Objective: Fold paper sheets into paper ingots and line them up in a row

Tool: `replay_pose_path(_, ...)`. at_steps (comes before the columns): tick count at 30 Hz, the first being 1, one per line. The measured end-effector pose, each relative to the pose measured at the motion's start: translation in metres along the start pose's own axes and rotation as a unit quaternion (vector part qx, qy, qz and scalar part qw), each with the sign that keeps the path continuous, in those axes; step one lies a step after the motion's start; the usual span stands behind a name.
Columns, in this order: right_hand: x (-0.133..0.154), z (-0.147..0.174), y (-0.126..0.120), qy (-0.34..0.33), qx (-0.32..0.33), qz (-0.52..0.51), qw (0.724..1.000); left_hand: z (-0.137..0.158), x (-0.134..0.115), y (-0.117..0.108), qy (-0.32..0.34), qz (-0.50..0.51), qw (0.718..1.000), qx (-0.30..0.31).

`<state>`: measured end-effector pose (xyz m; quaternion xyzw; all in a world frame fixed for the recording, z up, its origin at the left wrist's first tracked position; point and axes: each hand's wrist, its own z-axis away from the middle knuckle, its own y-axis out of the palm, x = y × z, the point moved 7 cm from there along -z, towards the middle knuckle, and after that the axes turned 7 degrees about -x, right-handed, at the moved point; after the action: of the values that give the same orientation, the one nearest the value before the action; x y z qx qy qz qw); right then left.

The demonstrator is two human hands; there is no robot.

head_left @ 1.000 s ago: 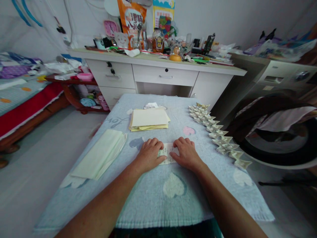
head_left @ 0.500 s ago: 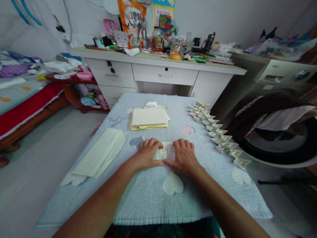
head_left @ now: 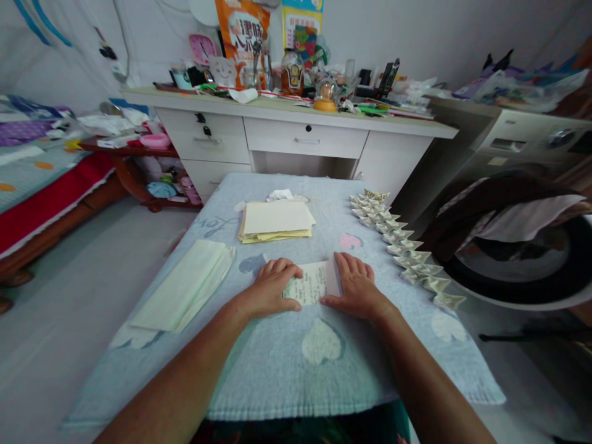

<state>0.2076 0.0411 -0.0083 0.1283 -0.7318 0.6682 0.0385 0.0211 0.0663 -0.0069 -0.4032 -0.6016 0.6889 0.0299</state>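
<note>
A small folded sheet of paper point(head_left: 312, 282) with handwriting lies on the cloth-covered table between my hands. My left hand point(head_left: 272, 288) holds its left end down, thumb near the lower edge and fingers at the upper edge. At the right end, my right hand point(head_left: 356, 287) keeps hold of the paper, its fingers along the edge and thumb at the lower corner. A plainer white strip of the sheet shows beside these fingers. The palms hide both ends of the paper.
Beyond my hands sits a stack of paper point(head_left: 277, 219), with crumpled white tissue point(head_left: 280, 195) behind it. Folded pale sheets point(head_left: 185, 287) lie to the left. Folded paper pieces point(head_left: 404, 245) form a long row at right. A cluttered cabinet point(head_left: 305, 132) and a washing machine point(head_left: 513, 148) stand beyond.
My right hand has slid a little to the right, away from my left hand. More of the written sheet shows between them. My left hand has barely moved.
</note>
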Motion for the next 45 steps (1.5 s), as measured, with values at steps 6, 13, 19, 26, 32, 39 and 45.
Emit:
replay_pose_path(6, -0.020, 0.003, -0.005, 0.026, 0.041, -0.016, 0.999, 0.000, 0.001, 0.000, 0.003, 0.006, 1.000, 0.008)
replay_pose_path(13, -0.031, 0.003, -0.010, 0.017, 0.067, -0.041, 0.997, 0.002, 0.000, -0.003, 0.009, 0.019, 0.999, 0.029)
replay_pose_path(19, -0.025, -0.001, -0.014, -0.042, 0.044, -0.116, 0.991, 0.003, 0.000, -0.004, 0.023, 0.031, 0.999, 0.030)
replay_pose_path(26, 0.022, -0.011, -0.015, -0.128, -0.064, -0.120, 0.982, 0.004, 0.000, -0.005, 0.025, 0.035, 0.999, 0.019)
replay_pose_path(32, 0.035, -0.009, -0.001, -0.147, -0.046, -0.073, 0.985, 0.004, -0.005, -0.006, 0.029, 0.031, 0.999, -0.010)
replay_pose_path(39, 0.033, -0.009, 0.003, -0.137, -0.026, -0.057, 0.989, 0.004, -0.001, 0.001, 0.015, -0.004, 0.999, -0.031)
replay_pose_path(45, 0.030, -0.010, 0.005, -0.133, -0.017, -0.059, 0.989, 0.007, 0.006, -0.005, -0.020, -0.025, 0.999, -0.020)
